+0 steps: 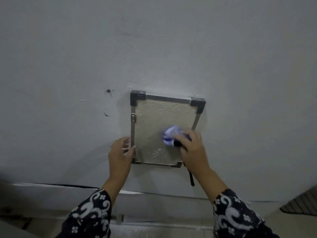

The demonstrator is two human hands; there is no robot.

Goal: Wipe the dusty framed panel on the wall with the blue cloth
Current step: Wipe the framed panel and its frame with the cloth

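Observation:
A small framed panel (154,121) hangs on the grey wall, with a metal frame, dark corner caps and a pale textured face. My right hand (192,148) grips a bunched blue cloth (169,134) and presses it against the panel's right middle part. My left hand (120,152) rests against the frame's lower left edge, its fingers spread and the thumb touching the metal strip. A small latch (133,117) sits on the frame's left side.
A dark strap (191,177) dangles below my right wrist. A ledge (68,188) runs along the wall's base below the panel. A ribbed dark mat (301,203) lies at the lower right. A small hole (108,91) marks the wall left of the panel.

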